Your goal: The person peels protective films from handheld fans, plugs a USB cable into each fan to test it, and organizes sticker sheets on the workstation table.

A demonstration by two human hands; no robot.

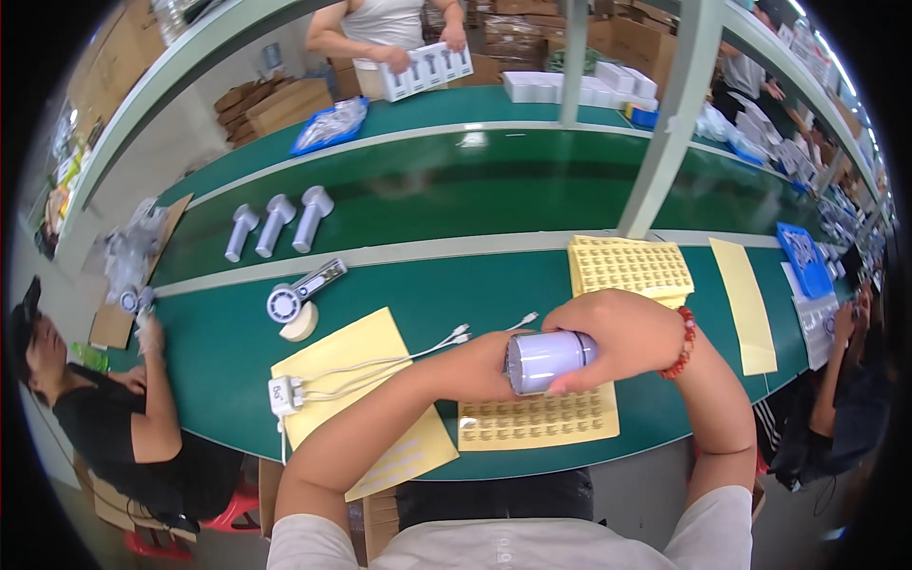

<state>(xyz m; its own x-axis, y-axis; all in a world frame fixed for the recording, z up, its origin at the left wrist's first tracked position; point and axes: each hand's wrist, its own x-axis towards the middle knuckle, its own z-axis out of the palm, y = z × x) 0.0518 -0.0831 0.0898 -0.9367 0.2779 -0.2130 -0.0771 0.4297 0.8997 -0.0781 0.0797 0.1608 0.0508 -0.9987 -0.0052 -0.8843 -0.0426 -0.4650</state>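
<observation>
My right hand (617, 332) is wrapped round a lavender handheld fan (551, 361), whose cylindrical head lies sideways over the table. My left hand (494, 353) reaches up against the left end of the fan; its fingers are hidden behind it. Beneath lies a yellow sheet of small labels (537, 423). Just beyond my right hand is a thick stack of yellow label sheets (632, 266). Left of my left forearm, a white charger plug (282, 394) with several white cables (366, 372) rests on a yellow sheet (356, 332).
Another handheld fan (285, 302) lies beside a tape roll (301, 323). Three lavender fans (275, 226) lie on the green conveyor belt (418, 199). A metal post (665, 123) rises beyond the label stack. Co-workers sit left and right; one across holds a white box (427, 71).
</observation>
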